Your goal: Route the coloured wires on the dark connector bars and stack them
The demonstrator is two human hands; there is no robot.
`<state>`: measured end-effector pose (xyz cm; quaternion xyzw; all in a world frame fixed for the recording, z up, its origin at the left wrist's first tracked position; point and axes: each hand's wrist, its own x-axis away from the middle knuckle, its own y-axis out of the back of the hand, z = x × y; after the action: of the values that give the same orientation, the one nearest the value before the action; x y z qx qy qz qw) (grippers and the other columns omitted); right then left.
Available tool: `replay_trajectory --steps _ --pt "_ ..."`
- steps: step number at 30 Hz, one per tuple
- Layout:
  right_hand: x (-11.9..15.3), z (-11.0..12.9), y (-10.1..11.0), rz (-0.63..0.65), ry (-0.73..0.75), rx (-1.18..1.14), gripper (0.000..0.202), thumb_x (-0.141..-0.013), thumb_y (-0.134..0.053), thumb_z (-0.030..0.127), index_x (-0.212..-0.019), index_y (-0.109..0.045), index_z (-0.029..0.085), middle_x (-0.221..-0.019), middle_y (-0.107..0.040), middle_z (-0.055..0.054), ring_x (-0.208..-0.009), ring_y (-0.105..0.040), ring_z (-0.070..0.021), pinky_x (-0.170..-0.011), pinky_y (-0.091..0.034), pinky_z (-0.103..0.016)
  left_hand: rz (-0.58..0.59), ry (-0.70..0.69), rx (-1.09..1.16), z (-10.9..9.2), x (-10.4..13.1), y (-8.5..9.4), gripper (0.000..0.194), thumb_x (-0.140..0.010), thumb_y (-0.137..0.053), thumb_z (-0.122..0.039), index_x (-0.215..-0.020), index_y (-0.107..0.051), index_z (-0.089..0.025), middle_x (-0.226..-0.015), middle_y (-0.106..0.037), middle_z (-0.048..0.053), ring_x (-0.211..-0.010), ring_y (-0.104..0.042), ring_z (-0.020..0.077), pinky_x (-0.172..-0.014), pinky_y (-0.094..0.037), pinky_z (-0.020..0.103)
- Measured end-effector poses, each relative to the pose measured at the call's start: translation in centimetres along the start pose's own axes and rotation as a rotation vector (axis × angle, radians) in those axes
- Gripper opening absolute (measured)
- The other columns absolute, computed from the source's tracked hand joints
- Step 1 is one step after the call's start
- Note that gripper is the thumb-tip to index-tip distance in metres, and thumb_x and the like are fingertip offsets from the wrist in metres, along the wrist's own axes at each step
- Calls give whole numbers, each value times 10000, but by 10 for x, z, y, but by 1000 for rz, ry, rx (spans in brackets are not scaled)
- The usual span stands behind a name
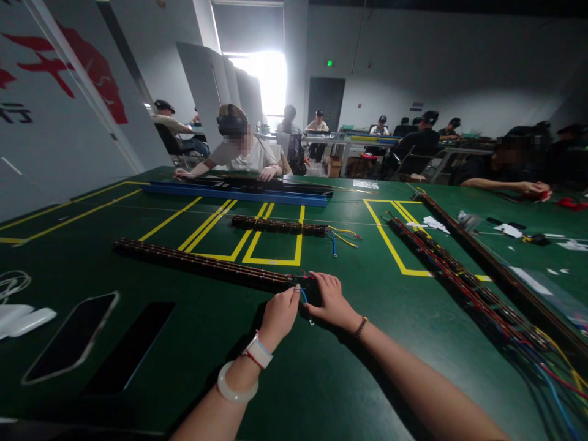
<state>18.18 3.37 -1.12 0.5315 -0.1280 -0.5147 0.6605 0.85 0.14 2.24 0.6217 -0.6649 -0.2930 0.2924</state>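
Observation:
A long dark bar with copper-coloured strips lies slantwise on the green table, its near right end between my hands. My left hand has its fingertips pinched at that end, on a short blue wire. The wire curves down to a pale terminal at its tip. My right hand grips the black end piece of the bar, thumb on the near side and fingers on the far side. Part of the end piece is hidden behind my fingers.
Beyond lies a shorter similar bar with yellow and blue wires. Longer wired bars stretch along the right. Two phones lie at the left. Across the table a person handles a blue rail. Yellow tape marks the green table.

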Motion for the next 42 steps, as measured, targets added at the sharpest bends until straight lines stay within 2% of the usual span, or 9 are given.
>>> replay_trajectory --steps 6,10,15,17,20,23,28,35,42 --pt "-7 3 2 75 -112 -61 245 -767 -667 317 -964 -632 176 -883 -638 -35 -870 -545 -196 -866 -379 -356 -25 -19 285 10 -7 -10 490 -964 -239 -485 -639 -474 -203 -559 -529 -3 -510 -523 133 -515 -347 234" --pt "-9 7 0 99 -146 -185 84 -776 -656 244 -799 -640 165 -736 -628 12 -708 -525 -135 -713 -380 -265 75 60 550 12 -9 -20 462 -928 -262 -577 -754 -458 -197 -557 -495 -47 -373 -444 84 -407 -329 208" --pt "-8 11 1 98 -191 -346 106 -808 -632 251 -857 -646 158 -742 -631 9 -646 -531 -112 -574 -370 -204 239 237 831 9 -9 -23 428 -912 -315 -607 -1014 -401 -200 -783 -565 -16 -401 -567 86 -335 -310 180" --pt "-8 13 3 90 -156 -273 89 -823 -624 248 -830 -636 160 -742 -624 2 -650 -532 -116 -574 -372 -206 291 271 906 8 -8 -23 453 -923 -320 -593 -1111 -393 -188 -842 -592 18 -436 -595 89 -341 -335 179" --pt "-8 17 5 101 -10 -33 50 -839 -605 205 -824 -635 168 -759 -625 -19 -687 -543 -138 -628 -382 -238 304 288 948 7 -8 -28 529 -912 -357 -606 -1183 -400 -154 -693 -600 -1 -422 -575 95 -335 -315 168" --pt "-8 22 8 161 132 193 95 -860 -580 179 -928 -645 163 -811 -643 -56 -758 -573 -175 -703 -395 -280 251 263 927 8 -10 -35 567 -861 -427 -649 -1100 -464 -136 -505 -521 -62 -365 -519 95 -326 -282 160" --pt "-9 27 18 251 270 346 98 -877 -584 203 -950 -635 162 -893 -667 -84 -817 -593 -203 -741 -389 -309 241 183 905 10 -10 -37 553 -812 -440 -700 -902 -483 -156 -461 -521 -56 -358 -533 106 -326 -275 161" --pt "-11 27 33 324 186 378 219 -883 -597 392 -907 -665 185 -813 -691 -71 -743 -624 -202 -693 -379 -309 297 172 834 14 -8 -34 555 -828 -385 -702 -948 -445 -164 -391 -500 -72 -310 -484 100 -335 -270 156" --pt "-14 24 33 332 161 322 116 -900 -585 281 -923 -658 194 -818 -702 -50 -727 -640 -180 -677 -384 -286 280 212 859 12 -10 -35 546 -860 -382 -663 -1014 -469 -146 -432 -540 -53 -309 -479 89 -334 -241 157"
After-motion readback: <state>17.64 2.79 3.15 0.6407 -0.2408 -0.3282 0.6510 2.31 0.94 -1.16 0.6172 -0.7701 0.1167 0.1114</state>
